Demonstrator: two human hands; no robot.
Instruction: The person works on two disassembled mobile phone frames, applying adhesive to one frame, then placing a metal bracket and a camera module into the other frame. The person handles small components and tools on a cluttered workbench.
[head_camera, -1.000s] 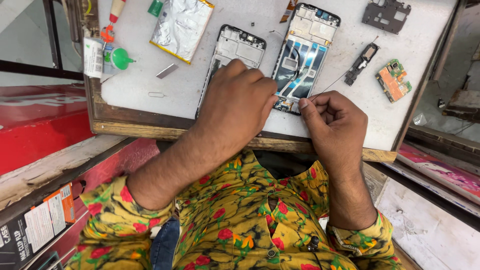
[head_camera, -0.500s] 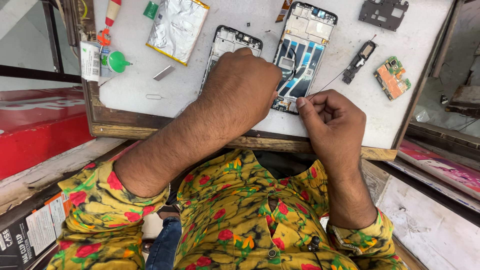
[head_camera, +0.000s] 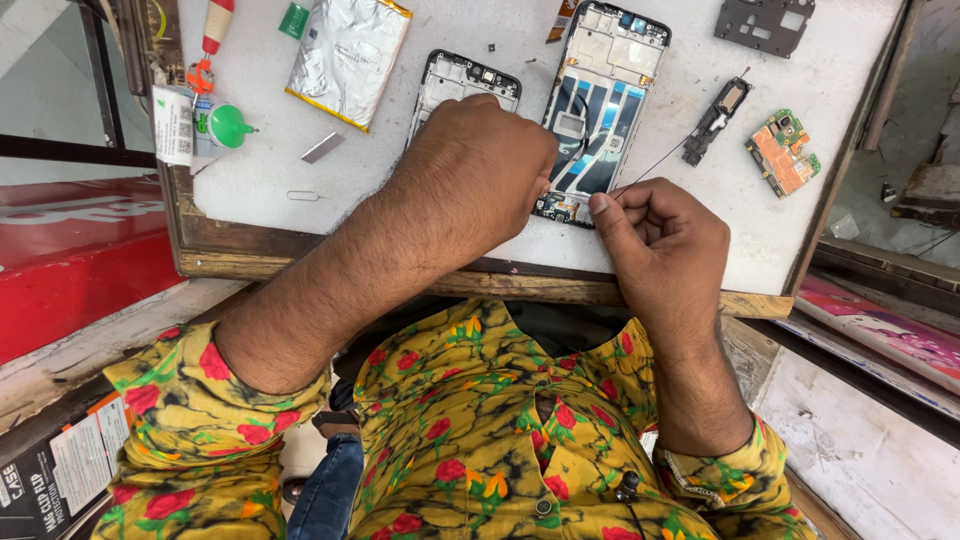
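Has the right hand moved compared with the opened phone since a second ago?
Yes, slightly. The right hand has shifted left toward the bottom corner of the opened phone, so its pinched fingers now sit closer to that corner.

The white worktop (head_camera: 700, 200) looks matt and faintly speckled, edged by a worn, rough wooden frame (head_camera: 400, 265). A silver foil-wrapped battery pouch (head_camera: 348, 55) is crinkled and glossy. The opened black phone frame (head_camera: 600, 100) shows dull metal shielding and shiny blue-and-black ribbon strips; a second black plastic phone frame (head_camera: 455, 80) looks matt. The small orange and green circuit board (head_camera: 782, 150) has a satin sheen, and the dark grey perforated plate (head_camera: 762, 22) looks like flat matt metal. The yellow flowered shirt (head_camera: 480, 430) is soft printed cloth.
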